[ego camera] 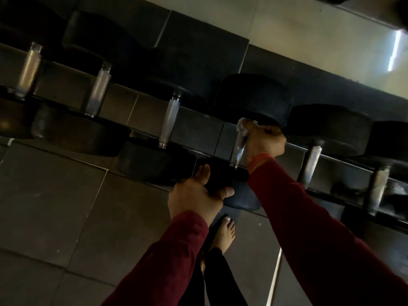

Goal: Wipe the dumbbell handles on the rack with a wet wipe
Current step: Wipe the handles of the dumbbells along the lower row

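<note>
A row of black dumbbells with silver knurled handles lies on a low rack that runs across the view. My right hand grips the upper part of one handle with a white wet wipe bunched under the fingers. My left hand holds the near black head of that same dumbbell, thumb on its rim. Other handles stand bare to the left and to the right.
Dark floor tiles lie in front of the rack. My bare foot stands just below the held dumbbell. A wall or mirror rises behind the rack, with a bright strip of light at the right.
</note>
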{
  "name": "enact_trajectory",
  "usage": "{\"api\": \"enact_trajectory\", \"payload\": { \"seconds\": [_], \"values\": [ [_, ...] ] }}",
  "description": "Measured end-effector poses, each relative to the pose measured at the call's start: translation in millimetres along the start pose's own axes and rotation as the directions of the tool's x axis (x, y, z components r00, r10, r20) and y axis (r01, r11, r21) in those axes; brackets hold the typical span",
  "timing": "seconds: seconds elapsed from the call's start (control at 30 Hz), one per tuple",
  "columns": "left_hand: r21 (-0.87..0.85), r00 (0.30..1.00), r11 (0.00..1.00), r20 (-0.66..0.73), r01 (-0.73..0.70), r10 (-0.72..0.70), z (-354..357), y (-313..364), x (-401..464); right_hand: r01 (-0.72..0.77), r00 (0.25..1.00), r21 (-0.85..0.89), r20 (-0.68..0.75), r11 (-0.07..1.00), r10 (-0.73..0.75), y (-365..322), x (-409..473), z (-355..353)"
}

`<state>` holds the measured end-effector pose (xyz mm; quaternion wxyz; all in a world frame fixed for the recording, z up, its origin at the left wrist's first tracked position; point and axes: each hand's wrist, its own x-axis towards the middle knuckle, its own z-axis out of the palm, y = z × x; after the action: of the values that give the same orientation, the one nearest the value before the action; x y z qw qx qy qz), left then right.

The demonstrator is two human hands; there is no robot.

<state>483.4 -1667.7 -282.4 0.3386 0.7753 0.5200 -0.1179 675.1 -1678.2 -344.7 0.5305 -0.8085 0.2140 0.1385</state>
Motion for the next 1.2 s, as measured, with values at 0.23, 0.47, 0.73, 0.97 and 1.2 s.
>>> {"api": "enact_trajectory", "payload": {
  "seconds": [0.23, 0.47, 0.73, 0.97, 1.2],
  "values": [
    [-0.048, 1.0, 0.999, 0.006, 0.014, -0.014, 0.7, -2.1, -0.3, -0.061, 0.998, 0.045, -0.027, 0.997, 0.062, 1.0, -6.2, -6.3],
    [-0.01, 1.0, 1.0, 0.025, 0.015, -0.015, 1.4, -2.7, -0.5, -0.099, 0.983, 0.007, 0.157, 0.995, 0.096, 10.8, 15.4, -15.2],
    [-0.023, 0.999, 0.999, 0.038, 0.025, -0.024, 1.4, -1.9, -1.4, 0.012, 0.964, -0.489, 0.237, 0.872, 0.12, 11.9, 8.7, -38.3],
    [-0.006, 1.0, 1.0, 0.029, -0.008, 0.008, 2.0, -3.2, 0.2, 0.315, 0.918, -0.508, 0.377, 0.802, -0.122, 4.1, 5.2, -38.0],
    [-0.035, 0.999, 0.999, 0.04, -0.001, 0.002, -2.0, -2.7, -0.7, 0.656, 0.738, -0.553, 0.611, 0.514, -0.286, 8.9, -11.1, -36.6]
  ]
}}
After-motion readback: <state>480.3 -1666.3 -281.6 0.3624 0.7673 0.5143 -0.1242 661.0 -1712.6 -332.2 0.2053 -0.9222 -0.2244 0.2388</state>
